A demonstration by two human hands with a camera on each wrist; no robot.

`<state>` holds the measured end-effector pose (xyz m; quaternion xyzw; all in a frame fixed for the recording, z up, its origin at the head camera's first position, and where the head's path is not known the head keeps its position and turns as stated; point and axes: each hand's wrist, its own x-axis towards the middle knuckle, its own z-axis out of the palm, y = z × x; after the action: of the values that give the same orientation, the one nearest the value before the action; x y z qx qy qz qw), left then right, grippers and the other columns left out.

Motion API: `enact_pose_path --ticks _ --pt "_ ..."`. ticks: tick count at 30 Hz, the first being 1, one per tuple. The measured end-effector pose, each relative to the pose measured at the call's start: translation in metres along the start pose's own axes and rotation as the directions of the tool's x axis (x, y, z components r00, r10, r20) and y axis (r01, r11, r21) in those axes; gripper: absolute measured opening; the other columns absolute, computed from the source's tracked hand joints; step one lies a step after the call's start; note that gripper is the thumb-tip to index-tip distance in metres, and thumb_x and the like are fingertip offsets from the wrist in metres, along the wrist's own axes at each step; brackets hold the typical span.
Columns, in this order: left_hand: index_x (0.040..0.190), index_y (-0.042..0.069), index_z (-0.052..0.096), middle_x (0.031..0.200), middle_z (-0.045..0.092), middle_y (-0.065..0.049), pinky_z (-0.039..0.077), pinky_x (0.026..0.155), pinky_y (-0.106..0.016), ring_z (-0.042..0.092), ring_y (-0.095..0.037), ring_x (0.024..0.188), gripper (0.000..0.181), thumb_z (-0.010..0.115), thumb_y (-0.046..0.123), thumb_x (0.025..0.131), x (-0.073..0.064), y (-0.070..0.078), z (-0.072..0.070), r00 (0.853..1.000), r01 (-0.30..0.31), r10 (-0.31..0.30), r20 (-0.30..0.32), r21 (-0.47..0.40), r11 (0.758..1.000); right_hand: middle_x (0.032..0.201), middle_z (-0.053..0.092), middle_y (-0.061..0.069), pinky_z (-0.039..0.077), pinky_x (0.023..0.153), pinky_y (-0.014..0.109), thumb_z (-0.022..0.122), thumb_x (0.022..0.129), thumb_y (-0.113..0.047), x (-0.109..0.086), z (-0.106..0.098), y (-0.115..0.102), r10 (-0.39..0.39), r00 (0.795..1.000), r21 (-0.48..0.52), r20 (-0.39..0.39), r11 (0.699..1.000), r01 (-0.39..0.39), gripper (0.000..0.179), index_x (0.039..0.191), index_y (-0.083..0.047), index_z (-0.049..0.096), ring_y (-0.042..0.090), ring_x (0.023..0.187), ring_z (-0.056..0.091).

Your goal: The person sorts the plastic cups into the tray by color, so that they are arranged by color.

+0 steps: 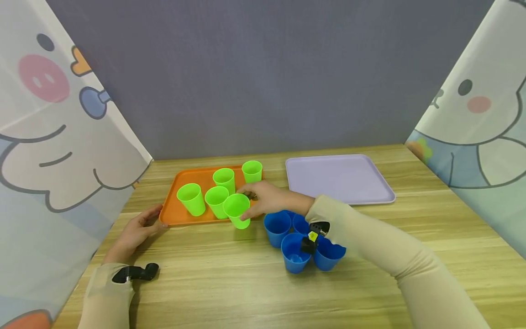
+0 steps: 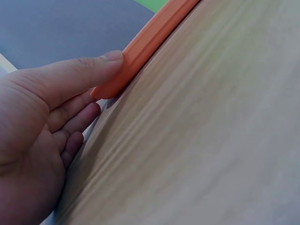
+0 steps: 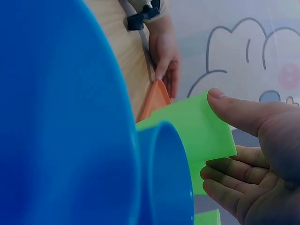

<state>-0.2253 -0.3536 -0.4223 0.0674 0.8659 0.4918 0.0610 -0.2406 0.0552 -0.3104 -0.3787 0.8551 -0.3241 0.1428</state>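
Currently the right hand (image 1: 267, 198) grips a green cup (image 1: 237, 210) at frame centre, on the orange tray's (image 1: 181, 214) front edge. Light, stiff, slick plastic; hold its wall. Left hand (image 1: 137, 230), fingers straight, steadies the tray.

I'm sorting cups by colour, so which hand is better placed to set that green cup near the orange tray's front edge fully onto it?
Right, probably. The right hand already grips the green cup at the orange tray front edge. The left hand only rests against the tray's corner, steadying it.
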Motion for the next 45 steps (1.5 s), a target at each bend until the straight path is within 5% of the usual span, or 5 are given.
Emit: enact_pose_path --ticks 5,19,25,45 --pt "0.153 -0.009 0.024 0.153 0.031 -0.031 0.035 0.089 -0.004 0.029 -0.049 0.139 0.077 0.069 0.016 0.096 0.000 0.002 0.000 1.000 -0.007 0.007 0.009 -0.002 1.000 0.127 0.063 0.010 0.045 0.104 0.033 0.082 0.085 -0.022 0.000 -0.006 0.007 0.061 0.998 0.008 -0.024 0.998 -0.061 0.063 0.136 0.002 0.055 0.024 0.117 0.058" --pt "0.153 -0.009 0.023 0.154 0.029 -0.032 0.035 0.089 -0.003 0.028 -0.046 0.140 0.077 0.068 0.017 0.096 0.001 0.002 0.001 1.000 -0.015 0.015 0.020 -0.033 0.999 0.128 0.062 0.017 0.049 0.098 0.034 0.083 0.083 -0.027 0.008 -0.017 0.030 0.172 0.979 -0.057 -0.108 0.982 -0.179 0.073 0.140 0.005 0.051 0.029 0.115 0.060" --pt "0.153 -0.009 0.025 0.153 0.032 -0.031 0.036 0.090 -0.004 0.036 -0.036 0.138 0.076 0.069 0.015 0.095 0.002 0.003 -0.001 1.000 -0.013 0.013 0.003 -0.014 1.000 0.124 0.063 0.017 0.051 0.094 0.032 0.084 0.082 -0.027 0.012 -0.018 0.031 0.189 0.978 -0.071 -0.091 0.978 -0.196 0.070 0.137 0.005 0.053 0.033 0.113 0.060" --pt "0.153 -0.010 0.023 0.154 0.030 -0.032 0.036 0.090 -0.004 0.031 -0.045 0.139 0.077 0.068 0.016 0.096 0.001 0.000 -0.001 1.000 -0.009 0.009 0.007 -0.006 1.000 0.125 0.063 0.015 0.049 0.096 0.034 0.082 0.083 -0.031 0.017 -0.020 0.027 0.252 0.967 -0.163 -0.021 0.954 -0.252 0.072 0.139 0.003 0.053 0.026 0.111 0.058"
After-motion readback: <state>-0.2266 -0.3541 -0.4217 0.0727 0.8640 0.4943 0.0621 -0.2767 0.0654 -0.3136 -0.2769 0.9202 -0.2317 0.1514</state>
